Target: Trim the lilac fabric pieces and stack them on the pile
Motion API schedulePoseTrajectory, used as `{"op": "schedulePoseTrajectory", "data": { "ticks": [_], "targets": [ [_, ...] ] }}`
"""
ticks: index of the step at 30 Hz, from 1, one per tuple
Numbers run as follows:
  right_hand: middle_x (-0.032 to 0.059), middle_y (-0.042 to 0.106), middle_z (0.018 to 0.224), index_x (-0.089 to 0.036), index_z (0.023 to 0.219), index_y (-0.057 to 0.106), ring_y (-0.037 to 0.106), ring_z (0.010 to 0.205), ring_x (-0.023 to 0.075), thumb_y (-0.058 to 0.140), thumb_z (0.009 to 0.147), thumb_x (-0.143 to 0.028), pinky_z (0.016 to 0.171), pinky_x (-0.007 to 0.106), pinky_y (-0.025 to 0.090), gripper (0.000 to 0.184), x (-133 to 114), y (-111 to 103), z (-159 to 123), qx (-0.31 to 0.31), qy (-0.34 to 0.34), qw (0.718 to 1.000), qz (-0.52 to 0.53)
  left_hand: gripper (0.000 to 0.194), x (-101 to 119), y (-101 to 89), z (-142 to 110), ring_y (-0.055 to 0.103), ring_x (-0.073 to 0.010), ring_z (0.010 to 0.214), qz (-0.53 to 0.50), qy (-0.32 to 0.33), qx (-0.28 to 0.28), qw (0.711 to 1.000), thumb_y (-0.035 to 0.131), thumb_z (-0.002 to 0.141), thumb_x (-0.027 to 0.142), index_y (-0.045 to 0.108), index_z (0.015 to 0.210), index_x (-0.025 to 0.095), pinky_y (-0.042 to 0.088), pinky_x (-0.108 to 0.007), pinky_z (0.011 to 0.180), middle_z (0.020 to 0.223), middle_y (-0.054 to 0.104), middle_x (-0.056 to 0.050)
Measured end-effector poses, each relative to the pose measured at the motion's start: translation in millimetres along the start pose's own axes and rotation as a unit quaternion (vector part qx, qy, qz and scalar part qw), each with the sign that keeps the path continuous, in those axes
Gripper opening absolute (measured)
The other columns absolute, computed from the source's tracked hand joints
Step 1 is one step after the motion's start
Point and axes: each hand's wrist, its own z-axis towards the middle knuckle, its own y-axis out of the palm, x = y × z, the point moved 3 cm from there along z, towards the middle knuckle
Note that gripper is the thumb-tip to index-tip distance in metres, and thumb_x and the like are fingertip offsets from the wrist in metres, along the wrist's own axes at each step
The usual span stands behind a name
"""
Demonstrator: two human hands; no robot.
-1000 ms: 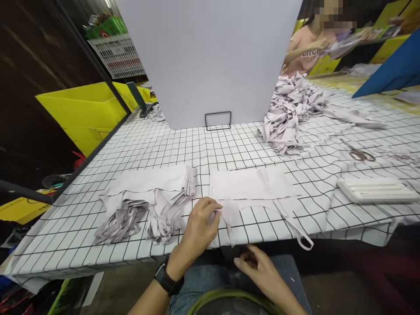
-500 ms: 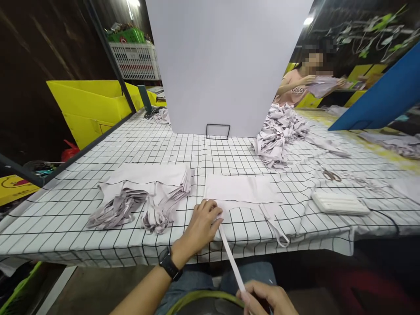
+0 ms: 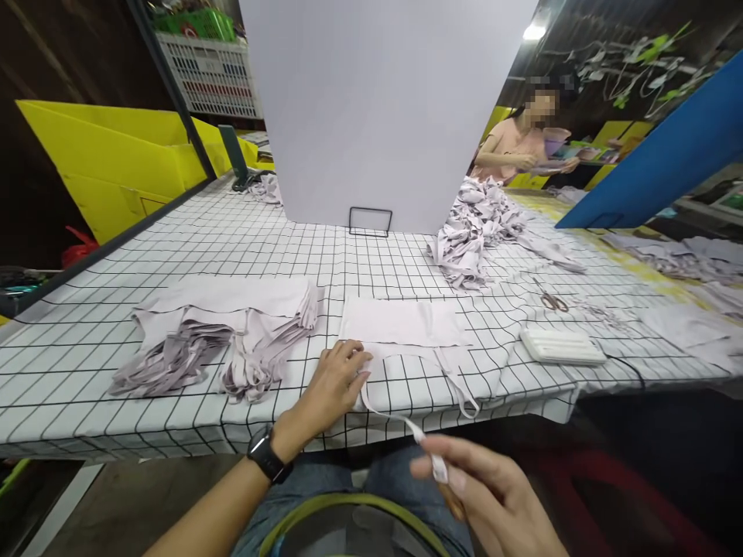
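A pale pink strappy top (image 3: 406, 321) lies flat on the checked tablecloth, its straps toward me. My left hand (image 3: 333, 387), with a black watch on its wrist, holds down the top's lower left corner at the base of one strap; the fingers are bent, the thumb close to them. From there the thin strap (image 3: 392, 415) curves slackly over the table edge to my right hand (image 3: 484, 483). That hand pinches the strap between thumb and fingers, a small white piece showing at the grip. The other strap (image 3: 464, 398) lies looped on the cloth.
Stacked similar tops (image 3: 226, 298) lie to the left. A tall pale board (image 3: 383, 116) stands behind, with a tangled fabric heap (image 3: 473, 224) beside it. Scissors (image 3: 551, 300) and a white corded device (image 3: 562, 346) are on the right. A person (image 3: 511, 147) handles fabric beyond.
My right hand has moved up toward the table edge, and the strap has gone from taut to slack. My left hand stays at the strap's base. The view has shifted slightly right.
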Motion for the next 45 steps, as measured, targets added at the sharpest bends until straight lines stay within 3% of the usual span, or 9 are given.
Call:
{"op": "schedulePoseTrajectory", "data": {
  "ticks": [3,10,13,17,24,27,31,37,45],
  "targets": [
    [0.0107,0.081,0.086,-0.024,0.101,0.084,0.061,0.063,0.017,0.085,0.075,-0.05,0.066,0.03,0.055,0.037,-11,6,32,-0.025,-0.06,0.997,-0.035,0.021,15,-15.6,-1,0.063,-0.025,0.107,-0.115,-0.013,0.041,0.993,0.053,0.096,0.018,0.067,0.111,0.022,0.052,-0.042,0.091,0.112,0.067,-0.009],
    [0.0049,0.074,0.071,-0.023,0.102,0.085,0.062,0.066,0.0181,0.079,0.081,-0.052,0.073,0.033,0.057,0.036,-8,10,65,-0.019,-0.088,0.992,-0.09,0.018,61,-43.4,2,0.067,-0.0195,0.097,-0.309,-0.026,-0.008,0.951,0.064,0.089,0.015,0.069,0.105,0.023,0.054,-0.032,0.087,0.102,0.072,-0.004],
    [0.0064,0.075,0.085,-0.027,0.102,0.085,0.068,0.086,0.0238,0.076,0.083,-0.051,0.079,0.034,0.056,0.031,-3,9,73,-0.016,-0.126,0.984,-0.128,0.011,52,-34.8,7,0.066,-0.0194,0.092,-0.287,-0.029,-0.005,0.957,0.06,0.093,0.017,0.068,0.099,0.021,0.053,-0.032,0.084,0.096,0.071,-0.004],
    [0.0074,0.074,0.097,-0.03,0.1,0.085,0.067,0.093,0.0263,0.074,0.084,-0.05,0.074,0.034,0.054,0.028,3,5,91,0.025,-0.155,0.972,-0.178,0.018,22,-14.6,25,0.062,-0.0245,0.1,-0.126,-0.036,0.018,0.991,0.053,0.095,0.015,0.065,0.108,0.019,0.052,-0.041,0.09,0.105,0.067,-0.009],
    [0.0107,0.074,0.109,-0.025,0.089,0.085,0.065,0.084,0.0261,0.076,0.079,-0.052,0.063,0.034,0.049,0.031,-5,5,122,0.095,-0.147,0.962,-0.208,0.012,-1,17.1,69,0.059,-0.0282,0.102,0.068,-0.026,-0.113,0.991,0.059,0.094,0.017,0.069,0.1,0.015,0.052,-0.046,0.088,0.11,0.065,-0.01],
    [0.0075,0.073,0.086,-0.022,0.084,0.083,0.06,0.074,0.022,0.075,0.079,-0.053,0.064,0.032,0.048,0.032,-10,12,132,0.076,-0.097,0.976,-0.178,0.017,-6,21.3,76,0.06,-0.0248,0.094,0.065,-0.024,-0.104,0.992,0.053,0.096,0.012,0.069,0.09,0.015,0.052,-0.041,0.083,0.1,0.066,-0.009],
    [-0.0001,0.054,0.053,-0.017,0.066,0.076,0.042,0.053,0.013,0.08,0.07,-0.058,0.05,0.027,0.035,0.041,-11,28,147,0.047,0.015,0.996,-0.074,0.016,-15,23.3,75,0.06,-0.0216,0.088,0.0,-0.032,-0.044,0.999,0.057,0.092,0.009,0.069,0.085,0.017,0.049,-0.038,0.079,0.092,0.067,-0.005],
    [-0.0002,0.053,0.047,-0.015,0.052,0.068,0.039,0.045,0.0086,0.087,0.059,-0.055,0.043,0.023,0.028,0.044,-9,42,167,0.094,0.056,0.994,0.017,0.014,-14,17.9,73,0.058,-0.0199,0.086,-0.056,-0.016,0.043,0.997,0.061,0.088,0.007,0.066,0.079,0.016,0.044,-0.038,0.077,0.09,0.065,-0.003],
    [-0.0017,0.052,0.049,-0.016,0.049,0.065,0.038,0.047,0.008,0.091,0.057,-0.043,0.043,0.023,0.028,0.038,-14,45,174,0.128,0.063,0.988,0.062,0.015,-10,17.7,73,0.055,-0.0198,0.085,-0.013,0.028,0.046,0.998,0.057,0.088,0.006,0.061,0.077,0.016,0.039,-0.039,0.075,0.088,0.064,-0.003]
  ]
}}
